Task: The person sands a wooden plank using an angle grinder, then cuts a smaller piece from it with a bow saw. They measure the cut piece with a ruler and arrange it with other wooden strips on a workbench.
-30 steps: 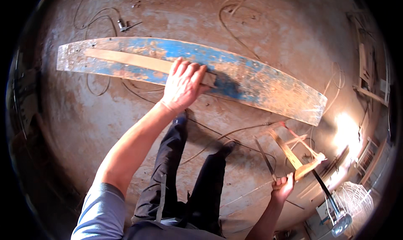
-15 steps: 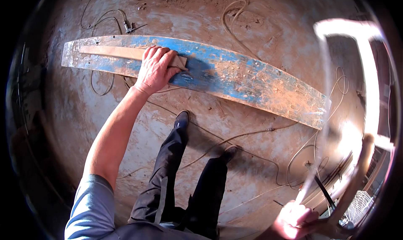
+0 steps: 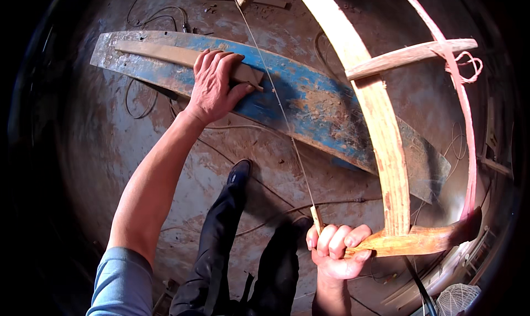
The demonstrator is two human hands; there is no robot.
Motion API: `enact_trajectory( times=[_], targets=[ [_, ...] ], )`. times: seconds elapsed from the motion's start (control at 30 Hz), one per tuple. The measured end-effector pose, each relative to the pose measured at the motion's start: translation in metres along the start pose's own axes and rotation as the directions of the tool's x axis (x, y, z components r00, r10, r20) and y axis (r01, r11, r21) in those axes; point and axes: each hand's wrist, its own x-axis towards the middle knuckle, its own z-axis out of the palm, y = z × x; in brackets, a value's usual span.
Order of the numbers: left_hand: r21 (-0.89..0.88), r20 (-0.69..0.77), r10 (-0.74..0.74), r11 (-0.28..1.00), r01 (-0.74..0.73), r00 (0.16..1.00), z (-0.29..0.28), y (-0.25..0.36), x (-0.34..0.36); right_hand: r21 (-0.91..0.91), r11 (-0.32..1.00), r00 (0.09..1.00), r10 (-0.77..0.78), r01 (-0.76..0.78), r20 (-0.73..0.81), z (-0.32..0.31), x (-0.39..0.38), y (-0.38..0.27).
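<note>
From the head cam, the frame saw has swung in from a blur around 3 o'clock half a second ago, and now its blade slants over the blue board just beside the 4 o'clock end of the wooden strip, so I'd say it's roughly lined up there, though can't tell if it's touching. Right hand, down at 5 o'clock, is wrapped round the saw's bottom end, while the left hand is still gripping the strip at 11 o'clock, same as before.
</note>
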Motion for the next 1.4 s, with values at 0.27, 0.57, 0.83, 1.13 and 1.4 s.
enact_trajectory(
  times=[0.27, 0.57, 0.83, 1.13, 1.4],
  targets=[
    [0.000, -0.040, 0.032, 0.999, -0.032, 0.999, 0.004, -0.002, -0.004, 0.026, 0.999, 1.000, 0.025, -0.025, -0.009, -0.020, 0.002, 0.022],
    [0.025, -0.053, 0.061, 0.998, -0.060, 0.997, 0.006, -0.005, -0.004, 0.021, 0.999, 0.999, 0.045, -0.045, -0.007, -0.027, 0.000, 0.026],
    [0.034, -0.030, 0.051, 0.998, -0.050, 0.998, 0.007, -0.006, -0.004, 0.059, 0.997, 0.999, 0.048, -0.048, 0.000, -0.027, -0.009, 0.030],
    [0.022, -0.022, 0.044, 0.999, -0.043, 0.999, 0.007, -0.006, -0.004, 0.130, 0.991, 0.999, 0.039, -0.039, -0.002, -0.025, -0.011, 0.033],
    [0.002, -0.026, 0.039, 0.999, -0.039, 0.999, 0.008, -0.006, -0.004, 0.017, 1.000, 1.000, 0.017, -0.017, 0.007, -0.022, 0.006, 0.041]
  ],
)
